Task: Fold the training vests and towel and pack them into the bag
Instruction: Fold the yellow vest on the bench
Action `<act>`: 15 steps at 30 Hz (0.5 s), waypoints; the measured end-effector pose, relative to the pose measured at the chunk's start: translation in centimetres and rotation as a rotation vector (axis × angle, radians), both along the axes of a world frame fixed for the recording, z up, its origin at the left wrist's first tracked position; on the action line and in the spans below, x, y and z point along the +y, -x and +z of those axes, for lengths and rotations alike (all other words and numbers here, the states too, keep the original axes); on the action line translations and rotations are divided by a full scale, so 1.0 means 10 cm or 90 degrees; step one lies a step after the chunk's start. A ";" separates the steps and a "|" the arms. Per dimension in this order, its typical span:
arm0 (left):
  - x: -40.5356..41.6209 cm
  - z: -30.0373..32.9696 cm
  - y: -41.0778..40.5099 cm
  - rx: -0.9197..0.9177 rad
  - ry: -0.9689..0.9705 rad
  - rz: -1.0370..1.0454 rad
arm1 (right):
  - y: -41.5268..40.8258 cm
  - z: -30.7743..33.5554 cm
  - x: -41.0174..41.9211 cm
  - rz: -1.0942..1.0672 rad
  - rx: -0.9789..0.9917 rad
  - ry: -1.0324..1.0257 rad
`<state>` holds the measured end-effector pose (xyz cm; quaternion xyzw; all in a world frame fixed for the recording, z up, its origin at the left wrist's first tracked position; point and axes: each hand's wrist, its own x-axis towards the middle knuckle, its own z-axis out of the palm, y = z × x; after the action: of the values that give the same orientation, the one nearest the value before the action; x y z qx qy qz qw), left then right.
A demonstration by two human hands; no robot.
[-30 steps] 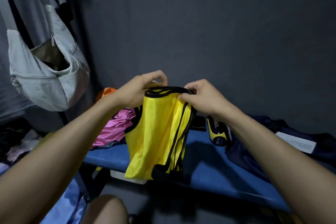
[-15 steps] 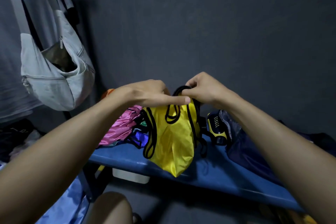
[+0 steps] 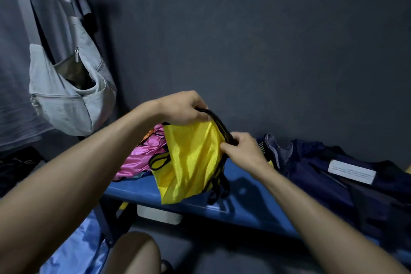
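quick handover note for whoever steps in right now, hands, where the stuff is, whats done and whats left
Left hand grips the top of the yellow vest at its black trim.
Right hand pinches the same trim lower on the right edge.
The vest hangs partly folded over the blue bench, not laid flat.
Pink vest lies crumpled on the bench behind it, unfolded.
Dark blue bag lies on the bench to the right; nothing visibly packed.
Left: finish this fold, fold the rest, pack all. No towel identifiable.

Both hands are up over the blue bench [image 3: 244, 211], left hand [image 3: 182, 109] gripping the yellow vest [image 3: 191, 158] by its black trim, right hand [image 3: 242, 151] pinching the other side. Pink vests [image 3: 142, 158] sit piled at the bench's left end, with a navy bag [image 3: 333, 176] on the right.
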<state>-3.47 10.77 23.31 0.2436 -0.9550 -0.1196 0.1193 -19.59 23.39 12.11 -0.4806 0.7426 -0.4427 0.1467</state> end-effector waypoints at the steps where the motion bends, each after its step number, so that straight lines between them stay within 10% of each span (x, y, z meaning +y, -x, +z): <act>1: 0.01 0.00 0.00 -0.001 0.002 0.004 | -0.03 -0.06 0.00 0.005 -0.040 0.026; 15: -0.17 -0.19 -0.21 -0.122 0.047 -0.006 | 0.27 -0.21 -0.08 0.019 -0.111 0.094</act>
<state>-1.39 9.03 21.39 0.2451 -0.9669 -0.0609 0.0359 -22.31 22.56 9.99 -0.4605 0.6851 -0.5345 0.1813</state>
